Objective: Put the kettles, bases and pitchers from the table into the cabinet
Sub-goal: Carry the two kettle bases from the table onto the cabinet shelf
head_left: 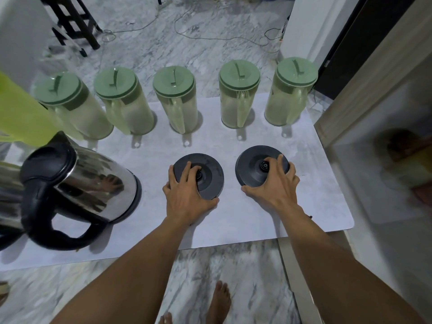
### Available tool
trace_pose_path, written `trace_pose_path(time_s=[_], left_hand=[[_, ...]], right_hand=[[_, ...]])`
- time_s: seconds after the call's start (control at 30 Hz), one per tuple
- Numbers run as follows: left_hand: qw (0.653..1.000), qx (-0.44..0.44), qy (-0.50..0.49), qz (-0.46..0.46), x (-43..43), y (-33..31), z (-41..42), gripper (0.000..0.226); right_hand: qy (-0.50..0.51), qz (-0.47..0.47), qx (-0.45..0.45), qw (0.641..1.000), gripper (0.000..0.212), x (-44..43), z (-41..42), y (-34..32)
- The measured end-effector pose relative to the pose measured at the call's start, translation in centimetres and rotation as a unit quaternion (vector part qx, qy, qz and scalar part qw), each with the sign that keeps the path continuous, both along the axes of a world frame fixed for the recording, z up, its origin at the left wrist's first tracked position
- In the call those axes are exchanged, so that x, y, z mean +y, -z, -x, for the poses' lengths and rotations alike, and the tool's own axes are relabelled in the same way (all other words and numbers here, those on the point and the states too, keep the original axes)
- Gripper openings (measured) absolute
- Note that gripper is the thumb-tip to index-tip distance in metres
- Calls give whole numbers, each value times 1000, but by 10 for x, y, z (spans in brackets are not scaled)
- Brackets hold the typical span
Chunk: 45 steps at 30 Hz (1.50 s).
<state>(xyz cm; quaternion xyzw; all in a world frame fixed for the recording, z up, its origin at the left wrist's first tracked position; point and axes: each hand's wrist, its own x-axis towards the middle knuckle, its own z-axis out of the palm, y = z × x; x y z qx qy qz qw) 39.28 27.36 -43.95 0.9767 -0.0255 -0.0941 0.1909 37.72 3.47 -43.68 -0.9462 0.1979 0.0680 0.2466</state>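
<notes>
Two round black kettle bases lie flat on the white table (233, 230). My left hand (187, 197) grips the left base (210, 174) at its near edge, fingers over the top. My right hand (275, 185) grips the right base (251, 169) the same way, fingers spread around its rim. A steel kettle (93, 183) with a black lid and handle stands at the left, and part of a second one (9, 195) shows at the left edge. Several clear pitchers with green lids (174, 99) line the far side of the table.
The open cabinet (383, 183) stands right of the table, its pale shelf showing blurred reflections. A yellow-green object (21, 113) fills the left edge. Cables and a black stand (74, 24) lie on the marble floor beyond. My bare feet (219, 302) are below the table's near edge.
</notes>
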Motion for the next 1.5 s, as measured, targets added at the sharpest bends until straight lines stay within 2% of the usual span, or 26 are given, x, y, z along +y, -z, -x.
trace_pose_path(time_s=[0.17, 0.3, 0.4, 0.6, 0.87, 1.33, 1.5], left_hand=[[1000, 7, 1, 3, 1, 0, 0, 100], [1000, 4, 2, 2, 2, 1, 0, 99], [1000, 2, 3, 3, 2, 1, 1, 99], [1000, 5, 11, 2, 2, -3, 2, 99], [1000, 1, 14, -6, 7, -17, 2, 99], [999, -28, 40, -23, 11, -47, 3, 97], [997, -41, 59, -16, 6, -63, 4, 96]], right_hand=[[-15, -40, -7, 999, 115, -5, 9, 9], [-25, -48, 0, 999, 116, -5, 7, 13], [7, -87, -24, 996, 125, -1, 10, 7], [-4, -20, -21, 1000, 128, 0, 3, -2], [2, -33, 37, 999, 129, -1, -2, -14], [-15, -14, 42, 999, 120, -4, 10, -47], [-19, -7, 21, 1000, 108, -9, 23, -73]])
